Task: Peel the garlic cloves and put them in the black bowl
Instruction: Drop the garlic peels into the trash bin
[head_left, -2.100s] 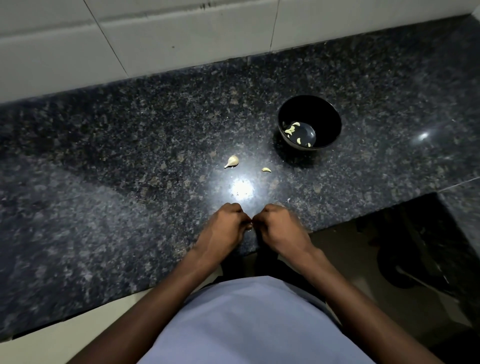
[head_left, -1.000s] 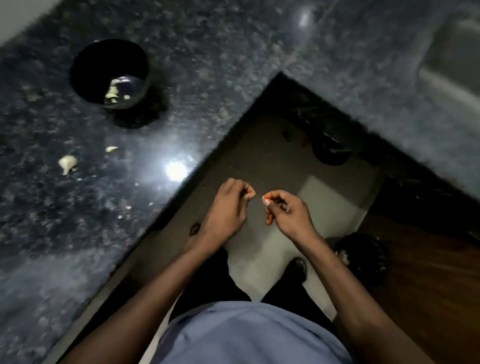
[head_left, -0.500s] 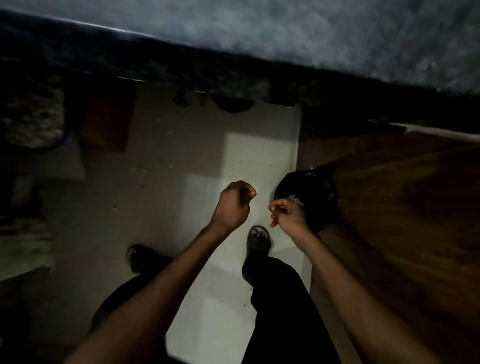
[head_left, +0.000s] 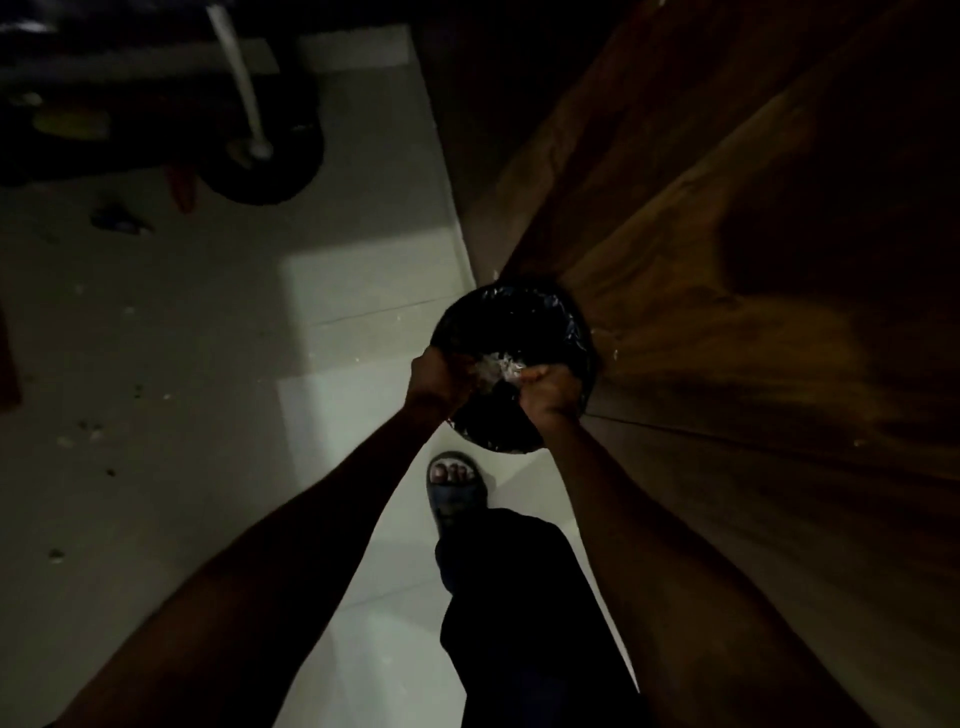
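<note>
both hands were held close together above a black-lined bin (head_left: 511, 332) that stood on the floor (head_left: 332, 291) beside a wooden cabinet (head_left: 727, 260). the left hand (head_left: 439, 376) had its fingers curled in, and the right hand (head_left: 550, 387) was curled as well, but the light was too weak to tell if they pinched anything. pale papery scraps (head_left: 493, 366) showed between the hands, inside the bin. the garlic clove itself could not be seen, so its direction and its long axis could not be told. probably it was hidden in one of the hands. the black bowl and the counter were outside the view. i judge a peeled clove to be light, firm and a little slippery, with dry skin that tears easily. it is best pinched across its thick middle, with the peeling started from the flat root end. a foot in a sandal (head_left: 456, 488) stood near the bin.
</note>
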